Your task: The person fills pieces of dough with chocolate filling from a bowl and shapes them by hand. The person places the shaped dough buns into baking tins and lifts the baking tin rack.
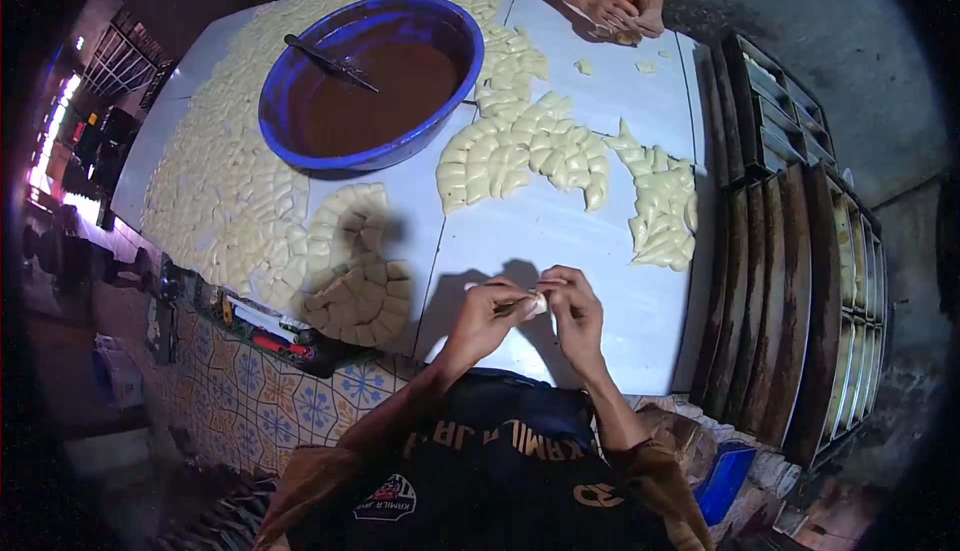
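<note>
Left hand (488, 326) and right hand (575, 319): fingertips narrow, pinching one small pale dough piece (540, 303) | piece is just below centre of the frame, over white table (500, 246) | blue basin (284, 109): upper left

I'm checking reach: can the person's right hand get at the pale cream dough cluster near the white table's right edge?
Probably yes: only white tabletop lies between the right hand and the cream dough cluster, though the hand's fingers are busy with a small pale dough piece.
</note>
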A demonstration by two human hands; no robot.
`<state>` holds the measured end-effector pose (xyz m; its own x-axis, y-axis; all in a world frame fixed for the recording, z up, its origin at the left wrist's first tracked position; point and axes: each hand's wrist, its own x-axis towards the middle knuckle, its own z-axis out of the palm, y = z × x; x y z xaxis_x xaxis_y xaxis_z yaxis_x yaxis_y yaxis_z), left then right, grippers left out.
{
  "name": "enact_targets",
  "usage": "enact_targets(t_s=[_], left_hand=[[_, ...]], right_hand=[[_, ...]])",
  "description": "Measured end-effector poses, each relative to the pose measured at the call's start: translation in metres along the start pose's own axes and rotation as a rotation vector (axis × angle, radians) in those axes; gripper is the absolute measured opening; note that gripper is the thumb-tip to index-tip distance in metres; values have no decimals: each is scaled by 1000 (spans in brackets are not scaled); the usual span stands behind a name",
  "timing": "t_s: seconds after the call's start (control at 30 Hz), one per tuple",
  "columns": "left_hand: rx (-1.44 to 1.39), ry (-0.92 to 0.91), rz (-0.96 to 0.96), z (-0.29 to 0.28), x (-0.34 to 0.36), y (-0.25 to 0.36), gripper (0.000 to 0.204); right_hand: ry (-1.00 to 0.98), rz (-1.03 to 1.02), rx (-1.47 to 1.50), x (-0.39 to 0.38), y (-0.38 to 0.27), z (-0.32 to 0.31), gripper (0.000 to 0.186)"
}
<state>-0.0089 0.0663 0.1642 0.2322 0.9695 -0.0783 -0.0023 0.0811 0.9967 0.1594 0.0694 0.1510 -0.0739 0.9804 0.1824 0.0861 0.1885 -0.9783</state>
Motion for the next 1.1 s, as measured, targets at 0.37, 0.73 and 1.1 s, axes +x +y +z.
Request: enact_targets(t_s=[0.37, 0.73, 1.1], left_hand=[[-222, 36, 21, 12, -6, -25, 16], [60, 313, 89, -39, -1, -53, 49], [-39, 384, 128, -52, 30, -25, 13]], right_hand=[[-68, 307, -21, -14, 4, -1, 37], [-264, 201, -177, -1, 54, -5, 83], [104, -158, -621, 189, 91, 57, 50]])
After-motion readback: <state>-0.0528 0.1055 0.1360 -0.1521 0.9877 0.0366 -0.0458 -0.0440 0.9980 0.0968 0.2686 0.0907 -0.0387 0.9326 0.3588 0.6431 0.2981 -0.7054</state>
